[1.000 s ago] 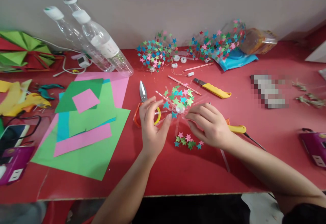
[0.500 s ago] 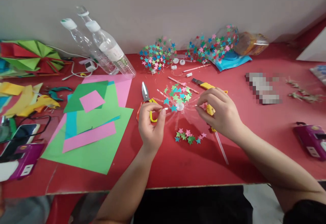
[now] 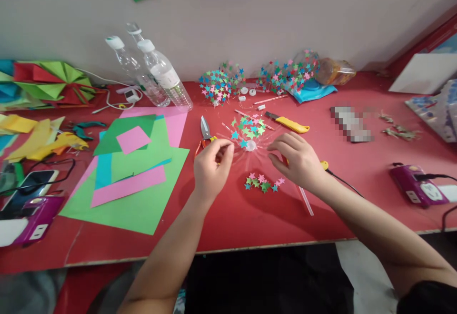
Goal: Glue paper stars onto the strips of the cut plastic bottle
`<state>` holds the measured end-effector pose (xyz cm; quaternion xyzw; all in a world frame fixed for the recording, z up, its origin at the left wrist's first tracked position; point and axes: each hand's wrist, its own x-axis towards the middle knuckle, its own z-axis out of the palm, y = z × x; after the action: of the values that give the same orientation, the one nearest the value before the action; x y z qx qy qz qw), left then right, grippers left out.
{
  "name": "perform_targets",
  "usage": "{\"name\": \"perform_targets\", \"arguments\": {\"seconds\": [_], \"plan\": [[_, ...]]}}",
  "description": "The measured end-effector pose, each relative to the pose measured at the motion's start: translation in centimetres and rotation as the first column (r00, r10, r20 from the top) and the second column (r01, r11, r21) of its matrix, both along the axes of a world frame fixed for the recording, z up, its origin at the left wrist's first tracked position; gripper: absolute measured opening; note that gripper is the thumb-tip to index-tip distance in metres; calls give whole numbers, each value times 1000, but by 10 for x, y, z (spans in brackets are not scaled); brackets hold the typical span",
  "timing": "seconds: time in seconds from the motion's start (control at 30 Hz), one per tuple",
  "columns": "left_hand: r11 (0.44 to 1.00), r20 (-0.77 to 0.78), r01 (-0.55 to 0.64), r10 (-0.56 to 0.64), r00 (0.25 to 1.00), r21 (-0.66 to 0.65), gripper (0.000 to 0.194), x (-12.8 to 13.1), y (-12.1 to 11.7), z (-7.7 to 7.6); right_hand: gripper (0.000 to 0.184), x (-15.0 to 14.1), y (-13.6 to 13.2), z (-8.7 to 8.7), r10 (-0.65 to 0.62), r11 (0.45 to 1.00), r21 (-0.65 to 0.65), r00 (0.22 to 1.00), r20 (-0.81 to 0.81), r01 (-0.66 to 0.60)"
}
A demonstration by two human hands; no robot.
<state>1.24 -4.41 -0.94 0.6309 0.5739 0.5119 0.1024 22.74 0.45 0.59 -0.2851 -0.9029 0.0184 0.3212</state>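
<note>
Red table against grey wall | left hand: pinching thumb to forefinger, cannot tell on what | right hand: loosely curled, cannot tell if gripping anything | between hands: translucent disc amid star-dotted strips

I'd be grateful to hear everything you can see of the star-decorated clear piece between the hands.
The clear piece looks like plastic: a round centre with narrow transparent strips spreading outward. Mostly green and blue stars crowd its far side; the near strips look bare. It seems to lie on the red table between the left hand and right hand; any finger contact is unclear.
</note>
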Motion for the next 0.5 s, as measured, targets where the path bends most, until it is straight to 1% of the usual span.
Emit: {"name": "perform_targets", "arguments": {"seconds": [0.1, 0.23, 0.3, 0.37, 0.5], "plan": [[997, 29, -39, 37, 999, 63, 8, -10, 5, -5, 14, -16, -1, 1, -15, 990, 137, 999, 41, 9], [995, 62, -55, 50, 997, 87, 9, -15, 7, -22, 18, -41, 3, -3, -108, 946, 317, 988, 115, 66], [994, 81, -57, 50, 995, 90, 10, -16, 7, -29, 17, -49, 6, -5, -130, 926, 369, 983, 127, 75], [994, 107, -53, 42, 993, 101, 9, -17, 7, -32, 17, -53, 7, -7, -147, 910, 406, 981, 123, 85], [991, 123, -50, 34, 992, 126, 9, -19, 7, -30, 14, -55, 7, -10, -199, 893, 432, 972, 127, 126]]}}
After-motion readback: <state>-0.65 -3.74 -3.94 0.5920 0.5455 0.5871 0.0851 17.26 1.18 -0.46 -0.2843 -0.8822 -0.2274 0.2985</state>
